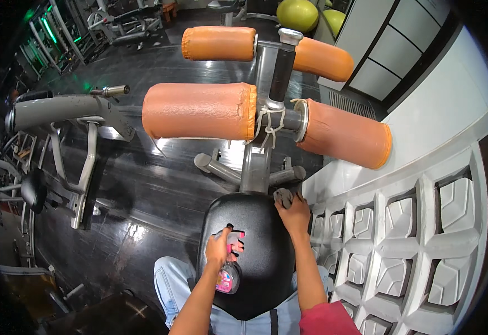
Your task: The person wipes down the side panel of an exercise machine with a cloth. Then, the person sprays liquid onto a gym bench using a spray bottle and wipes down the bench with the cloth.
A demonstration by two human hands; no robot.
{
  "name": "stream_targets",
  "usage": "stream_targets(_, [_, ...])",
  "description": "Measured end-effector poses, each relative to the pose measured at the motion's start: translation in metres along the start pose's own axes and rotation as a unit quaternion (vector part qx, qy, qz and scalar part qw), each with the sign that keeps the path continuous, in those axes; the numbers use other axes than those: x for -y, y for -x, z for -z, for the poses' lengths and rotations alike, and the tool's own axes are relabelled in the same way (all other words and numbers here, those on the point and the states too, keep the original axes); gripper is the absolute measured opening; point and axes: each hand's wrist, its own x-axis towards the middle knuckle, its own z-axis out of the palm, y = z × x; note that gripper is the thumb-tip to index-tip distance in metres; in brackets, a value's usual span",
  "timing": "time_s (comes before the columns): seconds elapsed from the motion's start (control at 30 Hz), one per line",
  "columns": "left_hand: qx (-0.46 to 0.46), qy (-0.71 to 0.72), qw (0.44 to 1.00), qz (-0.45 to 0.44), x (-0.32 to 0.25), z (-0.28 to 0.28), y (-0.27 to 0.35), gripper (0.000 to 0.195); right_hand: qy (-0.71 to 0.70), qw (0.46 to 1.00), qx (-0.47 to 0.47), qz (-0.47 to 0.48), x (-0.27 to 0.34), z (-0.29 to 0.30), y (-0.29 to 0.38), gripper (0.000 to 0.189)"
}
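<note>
My left hand (218,248) grips a clear spray bottle (229,277) with a pink-and-white trigger head and a printed label, held over the seat. Bunched in my right hand (295,214) is a grey cloth (283,197), at the far right corner of the black padded seat (260,243). The seat belongs to an exercise bench, and my legs in light jeans straddle its near end. A grey metal post (255,167) runs forward from the seat. It carries a pair of worn orange-brown foam rollers, the left roller (200,111) and the right roller (344,133), with white cord tied between them.
Beyond stand two brighter orange rollers (219,43) and an upright black-gripped handle (283,75). A grey machine frame (72,113) is on the left. Close on the right rises a white wall with recessed panels (399,217). Yellow-green exercise balls (297,16) lie at the back.
</note>
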Motion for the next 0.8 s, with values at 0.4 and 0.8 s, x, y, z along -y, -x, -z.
stream_targets(0.4, [0.002, 0.004, 1.0, -0.013, 0.004, 0.001, -0.006, 0.054, -0.005, 0.991, -0.062, 0.123, -0.002, 0.014, 0.078, 0.037])
stream_targets(0.8, [-0.007, 0.017, 1.0, -0.013, 0.001, 0.002, -0.001, 0.055, -0.191, 0.961, 0.181, -0.085, -0.044, -0.003, -0.049, 0.046])
